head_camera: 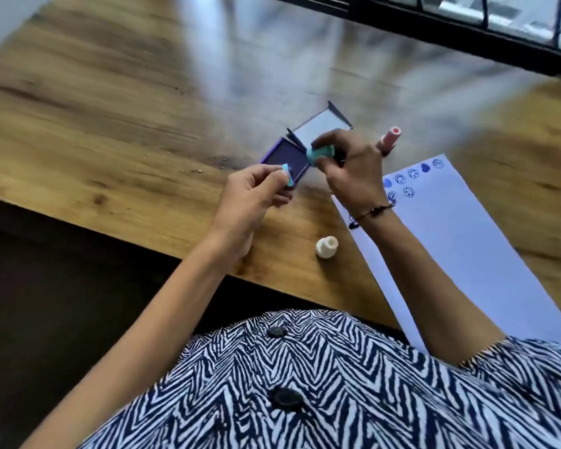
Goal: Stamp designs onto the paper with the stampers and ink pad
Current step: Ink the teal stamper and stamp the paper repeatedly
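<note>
My right hand (350,163) grips a teal stamper (321,154) just above the right edge of the open purple ink pad (284,158), whose lid (323,124) stands open behind it. My left hand (256,196) pinches a small teal cap (60,179) at the pad's near edge. A white sheet of paper (460,241) lies to the right, with several blue smiley prints (408,183) near its far end. My right wrist covers part of the paper.
A pink stamper (391,137) lies on the wooden table (110,124) behind my right hand. A white stamper (326,247) stands near the table's front edge, left of the paper. A black railing (467,30) runs along the far right.
</note>
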`<state>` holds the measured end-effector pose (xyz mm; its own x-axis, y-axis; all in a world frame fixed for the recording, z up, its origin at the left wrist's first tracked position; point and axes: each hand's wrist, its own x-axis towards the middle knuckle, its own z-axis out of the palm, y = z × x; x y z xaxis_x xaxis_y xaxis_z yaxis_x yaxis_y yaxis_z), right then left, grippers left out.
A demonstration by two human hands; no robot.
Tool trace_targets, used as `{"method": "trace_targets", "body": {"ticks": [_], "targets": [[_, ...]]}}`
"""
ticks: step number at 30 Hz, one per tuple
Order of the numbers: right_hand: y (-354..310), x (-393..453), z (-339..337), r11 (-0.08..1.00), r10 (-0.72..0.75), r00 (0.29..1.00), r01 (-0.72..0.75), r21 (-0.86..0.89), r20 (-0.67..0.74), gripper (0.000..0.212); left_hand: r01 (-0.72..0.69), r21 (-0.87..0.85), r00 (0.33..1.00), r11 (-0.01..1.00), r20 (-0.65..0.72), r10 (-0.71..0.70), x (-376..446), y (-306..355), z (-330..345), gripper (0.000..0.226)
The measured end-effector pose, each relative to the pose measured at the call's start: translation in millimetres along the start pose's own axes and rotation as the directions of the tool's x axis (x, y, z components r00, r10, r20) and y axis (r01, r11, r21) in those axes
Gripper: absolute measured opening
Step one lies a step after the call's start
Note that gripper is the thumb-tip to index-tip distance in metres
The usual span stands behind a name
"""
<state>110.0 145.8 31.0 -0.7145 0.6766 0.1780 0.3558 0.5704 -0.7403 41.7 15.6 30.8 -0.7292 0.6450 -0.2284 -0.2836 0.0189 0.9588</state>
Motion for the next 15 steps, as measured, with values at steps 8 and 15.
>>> {"method": "trace_targets", "body": {"ticks": [8,15], "targets": [[84,-26,-108,0.945,0.288,0.940,-0.310,-0.103,-0.186,0.019,-0.429,0.559,0.847,0.709,0.521,0.102,22,-5,74,0.021],[90,-14,-104,0.867,0.232,0.972,-0.219,-0.448,-0.026,0.022,-0.608,0.632,0.779,0.480,0.592,0.207,30,-15,90,0.018]]}}
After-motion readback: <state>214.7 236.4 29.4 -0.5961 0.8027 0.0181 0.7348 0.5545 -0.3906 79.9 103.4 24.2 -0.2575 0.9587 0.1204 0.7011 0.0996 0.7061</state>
